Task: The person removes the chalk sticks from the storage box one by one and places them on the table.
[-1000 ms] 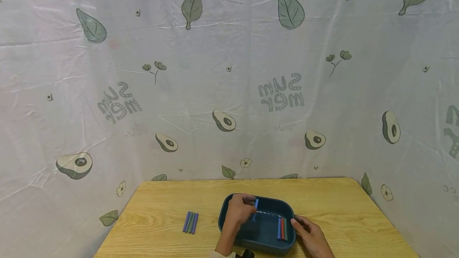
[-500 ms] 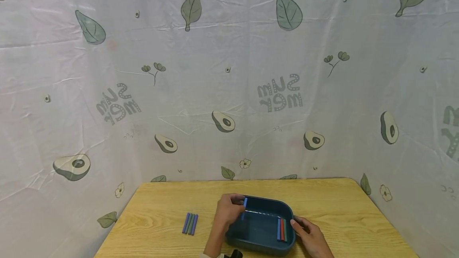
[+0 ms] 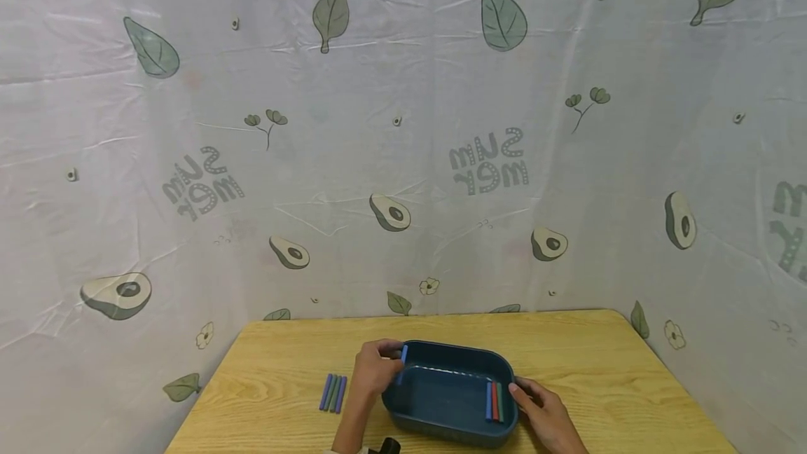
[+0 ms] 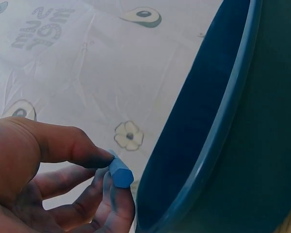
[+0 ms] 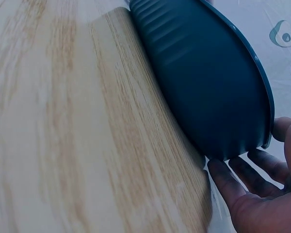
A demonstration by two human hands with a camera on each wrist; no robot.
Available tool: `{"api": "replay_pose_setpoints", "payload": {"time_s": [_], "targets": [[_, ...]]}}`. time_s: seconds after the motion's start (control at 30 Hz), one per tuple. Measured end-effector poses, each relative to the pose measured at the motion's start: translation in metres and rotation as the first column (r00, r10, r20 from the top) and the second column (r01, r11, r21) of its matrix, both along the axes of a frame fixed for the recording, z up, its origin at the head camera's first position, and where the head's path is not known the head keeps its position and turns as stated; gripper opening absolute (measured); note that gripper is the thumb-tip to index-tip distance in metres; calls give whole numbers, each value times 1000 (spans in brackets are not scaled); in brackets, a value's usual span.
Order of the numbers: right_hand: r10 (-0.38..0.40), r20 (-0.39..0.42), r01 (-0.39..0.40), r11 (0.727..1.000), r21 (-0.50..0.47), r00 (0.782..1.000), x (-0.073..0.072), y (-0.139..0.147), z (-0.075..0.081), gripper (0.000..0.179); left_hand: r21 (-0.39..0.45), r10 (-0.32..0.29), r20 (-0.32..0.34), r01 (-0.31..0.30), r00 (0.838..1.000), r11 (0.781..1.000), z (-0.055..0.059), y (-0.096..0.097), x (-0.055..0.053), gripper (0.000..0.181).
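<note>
My left hand pinches a blue chalk stick over the left rim of a dark blue dish. In the left wrist view, thumb and fingertips grip this stick, and its hexagonal end faces the camera. My right hand holds the dish's right end, thumb at the rim and fingertips against the outer wall. A blue chalk, a red chalk and a green chalk lie side by side inside the dish, near its right wall.
Several blue and green chalk sticks lie in a row on the wooden table, left of the dish. A patterned sheet hangs behind the table's back edge.
My left hand has moved left with the blue chalk, from above the inside of the dish to its left rim. My right hand has stayed at the right end.
</note>
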State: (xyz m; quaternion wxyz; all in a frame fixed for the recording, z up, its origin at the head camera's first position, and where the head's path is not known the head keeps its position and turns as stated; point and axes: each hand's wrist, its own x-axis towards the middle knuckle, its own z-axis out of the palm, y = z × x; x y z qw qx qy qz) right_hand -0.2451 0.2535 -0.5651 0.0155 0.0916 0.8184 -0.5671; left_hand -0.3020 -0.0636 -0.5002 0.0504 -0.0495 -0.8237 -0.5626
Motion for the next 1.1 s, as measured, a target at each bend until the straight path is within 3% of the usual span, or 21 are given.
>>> {"api": "replay_pose_setpoints", "payload": {"time_s": [0.6, 1.1], "targets": [[8, -15, -9, 1000, -10, 1000, -2, 2, -2, 76, 63, 30, 67, -34, 997, 997, -14, -48, 1, 40], [4, -32, -5, 1000, -25, 999, 0, 1, -1, 70, -69, 109, 79, -104, 991, 992, -33, -95, -3, 39]]}}
